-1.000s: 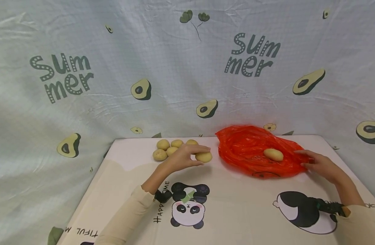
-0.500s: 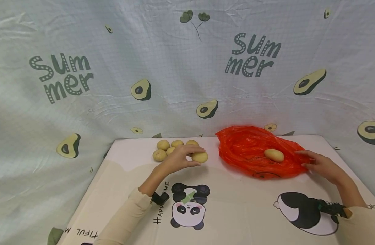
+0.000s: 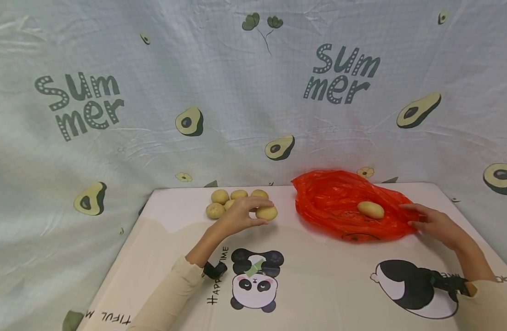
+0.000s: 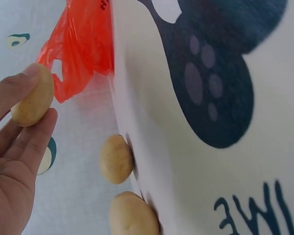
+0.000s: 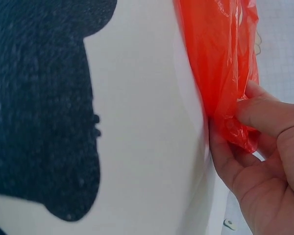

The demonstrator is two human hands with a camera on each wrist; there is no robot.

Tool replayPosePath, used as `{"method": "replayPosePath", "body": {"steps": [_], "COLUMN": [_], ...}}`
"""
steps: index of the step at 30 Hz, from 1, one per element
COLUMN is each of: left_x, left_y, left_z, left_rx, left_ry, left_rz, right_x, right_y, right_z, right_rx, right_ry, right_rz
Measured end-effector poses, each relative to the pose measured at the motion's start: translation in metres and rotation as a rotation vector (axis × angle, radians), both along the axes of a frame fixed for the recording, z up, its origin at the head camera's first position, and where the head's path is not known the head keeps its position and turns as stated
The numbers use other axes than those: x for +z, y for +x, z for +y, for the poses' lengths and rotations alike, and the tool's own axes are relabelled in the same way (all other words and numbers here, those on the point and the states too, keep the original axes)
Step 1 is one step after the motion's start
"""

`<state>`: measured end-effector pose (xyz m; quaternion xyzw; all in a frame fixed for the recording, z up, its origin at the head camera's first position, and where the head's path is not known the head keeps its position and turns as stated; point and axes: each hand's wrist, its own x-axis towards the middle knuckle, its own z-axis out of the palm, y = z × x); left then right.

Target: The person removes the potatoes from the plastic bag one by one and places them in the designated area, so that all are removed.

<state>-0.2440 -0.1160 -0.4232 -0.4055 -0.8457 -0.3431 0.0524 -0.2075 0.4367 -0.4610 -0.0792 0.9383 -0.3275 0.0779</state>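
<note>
Between the thumb and fingertips of my left hand (image 3: pixel 238 217) is a yellow potato (image 3: pixel 266 213), held just above the table. The left wrist view shows the same potato (image 4: pixel 35 100) pinched clear of the surface. Toward the right lies a red plastic bag (image 3: pixel 319 202), spread out and crumpled. One potato (image 3: pixel 371 209) rests on the bag, right of its middle. My right hand (image 3: pixel 437 225) grips the bag's right end; in the right wrist view the thumb and fingers close around the bunched red plastic (image 5: pixel 235 122).
Several more potatoes (image 3: pixel 215 211) sit grouped at the table's back left, partly hidden behind my left hand. The white table (image 3: pixel 319 285) carries printed panda pictures. A patterned cloth (image 3: pixel 228 92) hangs right behind the table's back edge.
My left hand has drifted slightly left with its potato, away from the red bag and closer to the group. My right hand and the bag look unchanged.
</note>
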Motion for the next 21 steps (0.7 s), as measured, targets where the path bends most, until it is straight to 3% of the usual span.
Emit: {"method": "replayPosePath", "body": {"steps": [21], "left_x": [-0.003], "left_y": [-0.004], "left_z": [-0.014], "left_rx": [0.029], "left_ry": [0.003], "left_rz": [-0.054], "right_x": [0.001], "right_y": [0.004], "right_z": [-0.004], "right_rx": [-0.04], "right_ry": [-0.012], "right_rz": [0.021]}}
